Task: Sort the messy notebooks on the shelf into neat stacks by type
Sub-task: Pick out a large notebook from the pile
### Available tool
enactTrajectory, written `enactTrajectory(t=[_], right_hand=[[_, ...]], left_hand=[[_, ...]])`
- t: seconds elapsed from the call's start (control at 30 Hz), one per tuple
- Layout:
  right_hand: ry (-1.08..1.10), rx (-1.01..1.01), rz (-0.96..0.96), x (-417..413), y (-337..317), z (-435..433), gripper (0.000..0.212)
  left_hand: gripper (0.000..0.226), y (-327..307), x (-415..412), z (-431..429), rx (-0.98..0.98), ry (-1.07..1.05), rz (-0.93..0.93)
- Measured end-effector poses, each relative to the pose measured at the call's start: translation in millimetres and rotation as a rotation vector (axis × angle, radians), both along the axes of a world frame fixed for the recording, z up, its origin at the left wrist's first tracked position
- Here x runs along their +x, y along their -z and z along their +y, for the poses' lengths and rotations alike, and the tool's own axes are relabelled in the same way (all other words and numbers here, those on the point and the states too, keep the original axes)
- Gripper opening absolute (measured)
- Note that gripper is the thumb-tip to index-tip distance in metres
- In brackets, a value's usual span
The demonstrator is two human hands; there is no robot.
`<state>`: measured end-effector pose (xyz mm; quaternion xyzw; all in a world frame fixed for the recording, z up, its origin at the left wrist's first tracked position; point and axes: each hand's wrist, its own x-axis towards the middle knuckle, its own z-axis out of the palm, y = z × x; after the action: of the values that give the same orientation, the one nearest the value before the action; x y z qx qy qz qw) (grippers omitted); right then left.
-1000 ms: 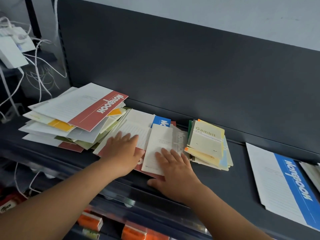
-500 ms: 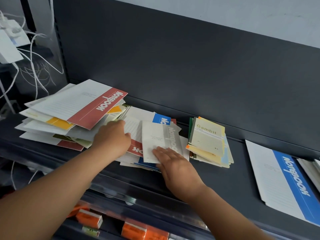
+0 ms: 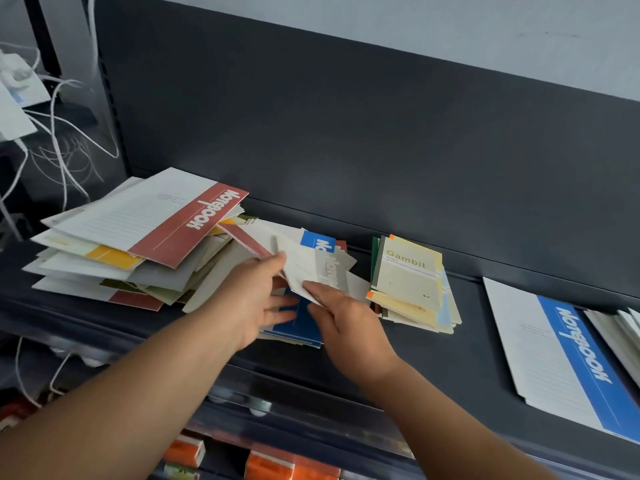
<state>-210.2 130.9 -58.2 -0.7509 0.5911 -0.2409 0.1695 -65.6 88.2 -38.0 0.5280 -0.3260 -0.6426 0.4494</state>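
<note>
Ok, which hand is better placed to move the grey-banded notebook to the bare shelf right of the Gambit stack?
Right hand, probably: its fingers touch the grey-banded notebook and it is nearer the Gambit stack; the left hand would cross over it.

We see both bare arms reaching up from the bottom of the frame towards its centre. The left arm (image 3: 121, 393) rises from the lower left corner and the right arm (image 3: 450, 410) from the lower right, so the two hands nearly meet. The left hand (image 3: 256, 299) lies back up, its thumb (image 3: 273, 263) stretched towards the upper right and its fingers (image 3: 282, 301) straight and spread to the right. The right hand (image 3: 346, 323) sits just right of it, back up, wrist straight, its fingers (image 3: 317, 289) together and pointing up and left, touching the lower edge of a grey notebook (image 3: 322, 268).
</note>
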Motion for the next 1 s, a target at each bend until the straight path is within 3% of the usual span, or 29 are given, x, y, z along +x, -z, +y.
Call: enactTrajectory(t=[0.2,0.3,0.47,0.57,0.77,1.0], right_hand=[[-0.009,0.157,-0.209,-7,-9,1,0.041],[0.007,0.085,-0.162,-15,-13,0,0.041],[0.036,-0.041,-0.455,-38,-28,6,0.037],[0.016,-0.195,-0.541,-60,-41,15,0.045],[0.059,-0.378,-0.457,-128,-55,34,0.043],[0.311,-0.538,-0.204,-227,-49,85,0.048]], left_hand=[[0.015,-7,5,-8,-0.021,-0.179,-0.031],[0.015,-18,11,-7,-0.102,-0.31,-0.055],[0.015,-52,5,8,-0.31,-0.488,-0.08],[0.014,-74,-8,22,-0.426,-0.533,-0.12],[0.013,-90,-69,40,-0.523,-0.445,-0.133],[0.018,-71,-172,38,-0.359,-0.169,-0.076]])
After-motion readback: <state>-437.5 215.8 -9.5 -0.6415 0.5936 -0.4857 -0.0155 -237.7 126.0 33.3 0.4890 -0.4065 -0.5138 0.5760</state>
